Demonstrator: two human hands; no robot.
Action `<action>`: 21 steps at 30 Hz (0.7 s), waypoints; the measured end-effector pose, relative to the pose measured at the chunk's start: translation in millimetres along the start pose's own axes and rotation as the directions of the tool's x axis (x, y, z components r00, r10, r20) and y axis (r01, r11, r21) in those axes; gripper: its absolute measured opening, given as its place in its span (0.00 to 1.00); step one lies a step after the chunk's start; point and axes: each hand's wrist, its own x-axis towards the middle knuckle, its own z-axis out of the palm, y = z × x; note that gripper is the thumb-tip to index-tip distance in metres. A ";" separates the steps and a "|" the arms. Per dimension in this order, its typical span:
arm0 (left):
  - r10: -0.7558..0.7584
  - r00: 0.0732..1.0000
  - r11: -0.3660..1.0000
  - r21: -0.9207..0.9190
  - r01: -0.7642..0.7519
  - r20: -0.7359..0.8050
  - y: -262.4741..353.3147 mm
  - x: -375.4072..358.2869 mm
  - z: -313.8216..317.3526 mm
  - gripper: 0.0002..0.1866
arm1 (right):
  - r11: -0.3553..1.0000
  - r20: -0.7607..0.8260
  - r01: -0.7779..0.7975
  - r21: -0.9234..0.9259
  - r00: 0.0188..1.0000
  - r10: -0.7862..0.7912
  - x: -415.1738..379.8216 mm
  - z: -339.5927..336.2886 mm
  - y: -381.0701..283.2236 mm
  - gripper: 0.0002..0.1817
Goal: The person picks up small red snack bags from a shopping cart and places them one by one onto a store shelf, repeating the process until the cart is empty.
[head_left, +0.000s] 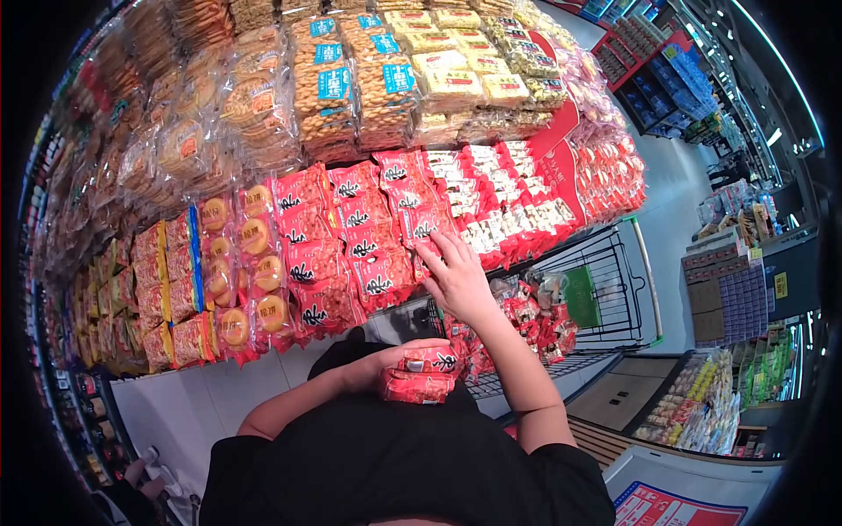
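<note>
My left hand [372, 370] is wrapped round a small stack of red snack packets [421, 377], held close against my black shirt. Stretched forward, my right hand [460, 279] rests its fingers at the front of a column of red snack packets with black lettering [410, 197]; its fingers are extended and slightly apart, with nothing visible gripped. Similar columns of red packets [317, 254] lie just left of it. White-and-red packets [504, 197] lie to its right.
A wire shopping cart [614, 280] with several red packets [526, 320] in it stands right of the display. Round yellow cakes [254, 235] and bagged twisted snacks [329, 114] fill more of the display. A person's hand [145, 480] shows at lower left.
</note>
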 end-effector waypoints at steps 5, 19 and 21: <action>-0.012 1.000 0.999 -0.049 0.011 -0.024 0.5 0.1 1.4 0.37 | 0.998 -0.056 0.006 0.066 0.998 -0.003 -1.4 -2.0 6.6 0.31; -0.061 0.998 0.997 -0.044 0.061 -0.011 -3.5 4.6 -2.9 0.33 | 0.992 0.090 -0.087 -0.092 0.991 0.096 0.1 -2.2 -9.6 0.38; -0.078 0.996 0.996 -0.037 0.077 -0.031 -3.9 5.2 -1.9 0.34 | 0.990 0.100 -0.105 -0.098 0.988 0.115 -0.4 -1.1 -10.5 0.39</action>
